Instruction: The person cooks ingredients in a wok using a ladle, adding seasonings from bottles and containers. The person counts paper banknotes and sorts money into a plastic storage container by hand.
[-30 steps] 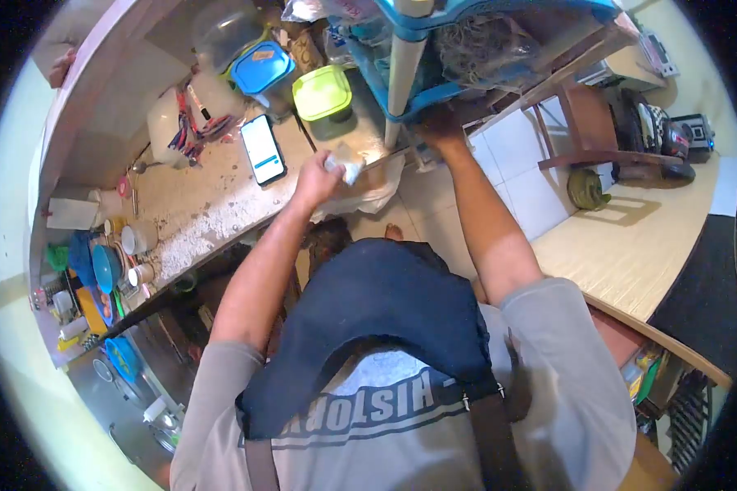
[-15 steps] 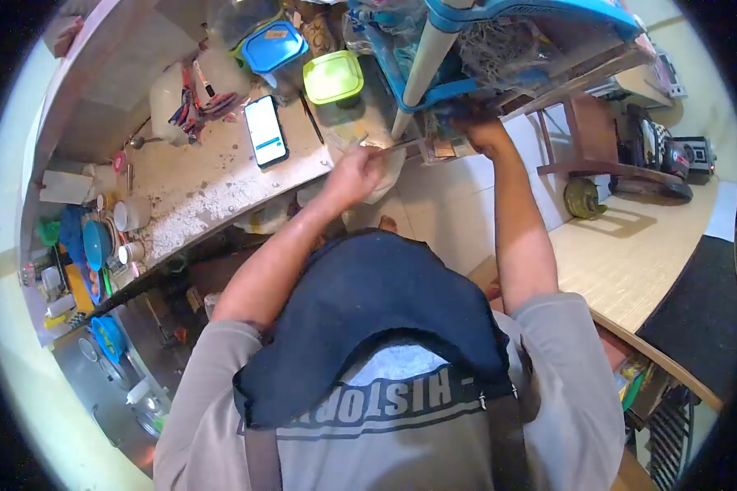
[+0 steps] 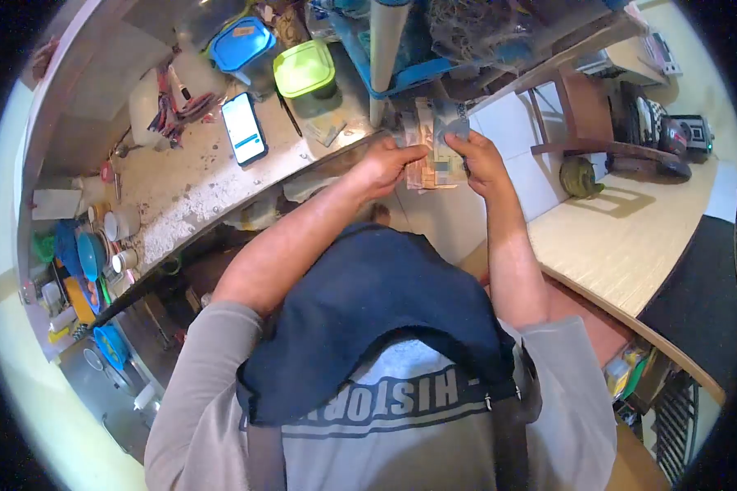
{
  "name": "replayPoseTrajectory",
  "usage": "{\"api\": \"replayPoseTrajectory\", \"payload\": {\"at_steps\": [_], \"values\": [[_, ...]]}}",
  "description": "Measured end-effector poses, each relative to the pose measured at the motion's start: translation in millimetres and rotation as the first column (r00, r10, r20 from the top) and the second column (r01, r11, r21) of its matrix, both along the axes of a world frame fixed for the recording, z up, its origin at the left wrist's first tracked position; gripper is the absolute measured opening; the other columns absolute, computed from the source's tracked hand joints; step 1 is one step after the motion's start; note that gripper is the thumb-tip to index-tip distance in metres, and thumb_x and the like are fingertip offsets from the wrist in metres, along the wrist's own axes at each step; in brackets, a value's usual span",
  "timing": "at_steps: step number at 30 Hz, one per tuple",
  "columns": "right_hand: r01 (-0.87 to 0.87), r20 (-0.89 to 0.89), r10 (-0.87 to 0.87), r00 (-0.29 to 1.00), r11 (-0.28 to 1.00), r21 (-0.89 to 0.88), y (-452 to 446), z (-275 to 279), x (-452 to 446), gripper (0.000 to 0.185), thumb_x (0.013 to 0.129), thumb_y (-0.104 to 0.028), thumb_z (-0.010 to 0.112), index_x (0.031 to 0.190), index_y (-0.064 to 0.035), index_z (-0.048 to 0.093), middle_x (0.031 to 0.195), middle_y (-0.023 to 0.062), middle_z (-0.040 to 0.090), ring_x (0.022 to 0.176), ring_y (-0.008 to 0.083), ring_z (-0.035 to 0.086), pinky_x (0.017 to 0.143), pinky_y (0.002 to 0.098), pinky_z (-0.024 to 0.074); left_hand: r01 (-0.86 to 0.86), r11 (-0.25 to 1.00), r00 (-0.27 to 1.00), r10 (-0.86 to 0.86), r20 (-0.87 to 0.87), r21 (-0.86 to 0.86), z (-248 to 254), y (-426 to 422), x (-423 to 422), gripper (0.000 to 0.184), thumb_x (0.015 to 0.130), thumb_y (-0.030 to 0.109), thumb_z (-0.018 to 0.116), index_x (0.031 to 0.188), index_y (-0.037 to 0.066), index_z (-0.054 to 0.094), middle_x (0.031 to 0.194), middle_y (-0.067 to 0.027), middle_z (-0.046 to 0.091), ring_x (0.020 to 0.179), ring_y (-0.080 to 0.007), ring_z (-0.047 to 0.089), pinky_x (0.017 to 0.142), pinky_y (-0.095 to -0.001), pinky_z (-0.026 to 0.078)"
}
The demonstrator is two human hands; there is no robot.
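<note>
Both my hands hold a bundle of flat paper pieces (image 3: pixel 434 159) that look like banknotes, spread a little beside the blue shelf. My left hand (image 3: pixel 387 164) pinches the bundle's left edge with the thumb on top. On the right edge my right hand (image 3: pixel 483 164) grips it, thumb also on top. A phone (image 3: pixel 244 128) with a lit screen lies on the worktop (image 3: pixel 184 200), left of my left hand. Near the worktop's corner lies a small flat piece (image 3: pixel 327 128), below the green-lidded container (image 3: pixel 305 69).
A blue-lidded container (image 3: pixel 242 45) stands at the back. The blue shelf (image 3: pixel 422 76) with its pale post rises ahead. At the right are a wooden table (image 3: pixel 630 245), a chair (image 3: pixel 585 123) and a green coiled object (image 3: pixel 580 175). Cups (image 3: pixel 123 222) stand at the left.
My right hand has come back from beside the shelf and now holds the bundle. My left hand has moved right to meet it. The small pale item once in my left hand is gone from it.
</note>
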State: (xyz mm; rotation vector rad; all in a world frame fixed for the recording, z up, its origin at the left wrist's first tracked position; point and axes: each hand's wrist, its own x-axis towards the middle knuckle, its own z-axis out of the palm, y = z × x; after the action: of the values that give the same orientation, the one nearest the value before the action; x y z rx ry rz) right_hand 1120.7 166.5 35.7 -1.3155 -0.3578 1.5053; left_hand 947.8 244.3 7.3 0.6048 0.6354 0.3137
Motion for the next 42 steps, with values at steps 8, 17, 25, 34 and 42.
{"api": "replayPoseTrajectory", "payload": {"at_steps": [8, 17, 25, 34, 42], "values": [[0.114, 0.063, -0.114, 0.991, 0.993, 0.005, -18, 4, -15, 0.026, 0.085, -0.011, 0.061, 0.108, -0.0019, 0.057, 0.098, 0.0079, 0.064, 0.085, 0.0147, 0.061, 0.076, 0.0276, 0.0498, -0.01, 0.996, 0.993, 0.02, 0.114, -0.088, 7, -11, -10, 0.034, 0.087, 0.003, 0.053, 0.119, -0.005, 0.046, 0.112, -0.0155, 0.058, 0.1, -0.0253, 0.06, 0.089, -0.038, 0.05], [0.155, 0.09, -0.159, 0.983, 0.987, 0.05, -23, -8, -11, 0.025, 0.085, -0.008, 0.06, 0.109, -0.002, 0.056, 0.1, 0.0079, 0.063, 0.087, 0.0145, 0.061, 0.078, 0.0273, 0.049, -0.064, 0.998, 0.985, 0.064, 0.162, -0.003, 5, -16, -12, 0.036, 0.088, -0.001, 0.05, 0.123, 0.006, 0.044, 0.114, -0.0094, 0.057, 0.1, -0.0199, 0.058, 0.087, -0.0367, 0.049], [0.201, 0.059, -0.205, 0.977, 0.977, 0.067, -22, -7, -14, 0.025, 0.084, -0.006, 0.059, 0.108, -0.001, 0.055, 0.1, 0.0073, 0.063, 0.087, 0.0144, 0.061, 0.078, 0.0271, 0.049, -0.009, 0.98, 0.984, 0.045, 0.174, -0.2, 12, -10, -13, 0.034, 0.089, 0.01, 0.052, 0.121, 0.001, 0.045, 0.114, -0.0133, 0.058, 0.101, -0.0248, 0.06, 0.09, -0.0419, 0.048], [0.208, 0.022, -0.21, 0.977, 0.975, 0.076, -18, -9, -23, 0.023, 0.082, -0.003, 0.061, 0.105, -0.0003, 0.058, 0.098, 0.0088, 0.064, 0.083, 0.0158, 0.062, 0.074, 0.0289, 0.0509, 0.03, 0.993, 0.997, -0.021, 0.076, -0.113, 8, -12, -10, 0.03, 0.09, 0.015, 0.052, 0.116, 0.0, 0.051, 0.105, -0.0133, 0.062, 0.089, -0.0231, 0.064, 0.077, -0.0391, 0.054], [0.204, 0.101, -0.206, 0.973, 0.978, 0.038, -22, -4, -23, 0.022, 0.083, -0.005, 0.061, 0.104, 0.0003, 0.058, 0.096, 0.0084, 0.065, 0.081, 0.0157, 0.063, 0.071, 0.0281, 0.0512, -0.026, 0.997, 0.999, 0.029, -0.039, 0.075, 1, -17, -10, 0.037, 0.082, -0.001, 0.056, 0.118, -0.003, 0.049, 0.108, -0.0141, 0.06, 0.095, -0.0253, 0.061, 0.083, -0.0393, 0.052]]}}
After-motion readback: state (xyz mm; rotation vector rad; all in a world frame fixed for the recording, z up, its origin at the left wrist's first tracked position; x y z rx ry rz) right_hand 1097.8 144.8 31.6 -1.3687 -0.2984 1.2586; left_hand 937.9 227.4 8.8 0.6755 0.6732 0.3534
